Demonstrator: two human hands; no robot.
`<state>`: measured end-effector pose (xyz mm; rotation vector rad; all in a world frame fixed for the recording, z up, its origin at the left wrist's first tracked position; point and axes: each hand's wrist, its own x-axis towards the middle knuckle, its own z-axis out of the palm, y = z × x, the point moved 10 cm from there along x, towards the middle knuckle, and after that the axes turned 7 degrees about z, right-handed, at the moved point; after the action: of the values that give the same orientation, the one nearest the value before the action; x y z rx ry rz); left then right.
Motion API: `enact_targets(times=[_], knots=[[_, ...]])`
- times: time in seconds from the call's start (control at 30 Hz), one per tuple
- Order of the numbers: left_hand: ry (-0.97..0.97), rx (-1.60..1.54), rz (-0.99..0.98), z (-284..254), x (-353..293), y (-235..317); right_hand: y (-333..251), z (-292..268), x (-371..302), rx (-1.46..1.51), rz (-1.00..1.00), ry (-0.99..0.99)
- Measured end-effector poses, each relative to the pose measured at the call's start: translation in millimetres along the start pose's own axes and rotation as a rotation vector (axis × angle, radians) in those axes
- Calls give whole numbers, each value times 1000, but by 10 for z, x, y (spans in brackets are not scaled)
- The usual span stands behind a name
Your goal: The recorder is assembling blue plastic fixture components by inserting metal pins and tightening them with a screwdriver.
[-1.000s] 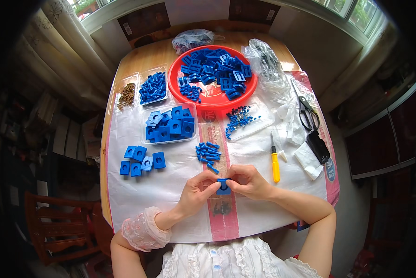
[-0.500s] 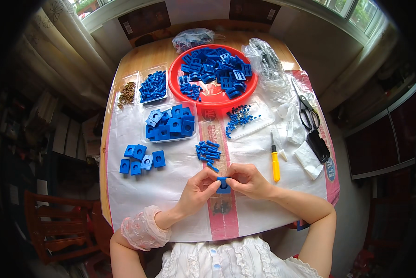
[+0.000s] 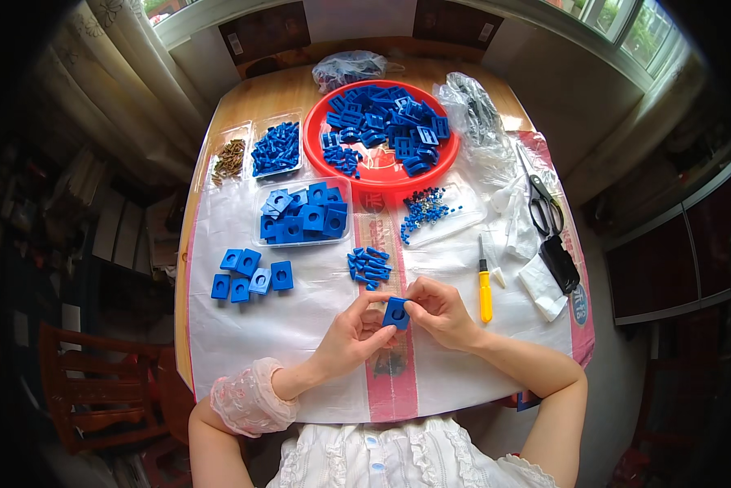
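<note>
A blue plastic square block with a round hole point(image 3: 395, 313) is held up between my two hands near the front middle of the table. My left hand point(image 3: 355, 332) grips its left side between thumb and fingers. My right hand point(image 3: 440, 311) pinches its right edge; whether a smaller part is also in those fingertips is hidden. Just beyond lies a loose pile of small blue pegs point(image 3: 369, 265). To the left several similar blue blocks point(image 3: 259, 281) lie on the white sheet, and more fill a clear tray point(image 3: 260, 236) behind them.
A red basin point(image 3: 310, 130) of blue parts stands at the back. Beside it are trays of blue pegs point(image 3: 276, 150) and brass-coloured pieces point(image 3: 229, 159). Tiny blue parts point(image 3: 425, 210) lie on a clear lid. To the right are a yellow screwdriver point(image 3: 485, 294), scissors point(image 3: 547, 206) and plastic bags point(image 3: 469, 110).
The blue block has been lifted and tilted, showing its face and hole. My left fingers have spread along its side. The view has shifted slightly.
</note>
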<state>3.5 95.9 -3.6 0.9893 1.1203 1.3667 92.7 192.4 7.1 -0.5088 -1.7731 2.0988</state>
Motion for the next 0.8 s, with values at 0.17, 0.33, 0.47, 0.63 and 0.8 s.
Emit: enact_targets(times=[0.17, 0.33, 0.47, 0.63, 0.8], knots=[[-41, -29, -25, 44, 0, 40, -31, 51, -10, -34, 33, -31], [-20, -46, -85, 23, -18, 5, -34, 57, -15, -19, 39, -37], [-16, -92, -113, 8, -26, -26, -32, 54, -6, -39, -2, -47], [-9, -27, -113, 0, -41, -22, -21, 74, -7, 15, 48, -49], [-11, -15, -108, 11, -38, 6, 31, 40, -4, -22, 24, -47]])
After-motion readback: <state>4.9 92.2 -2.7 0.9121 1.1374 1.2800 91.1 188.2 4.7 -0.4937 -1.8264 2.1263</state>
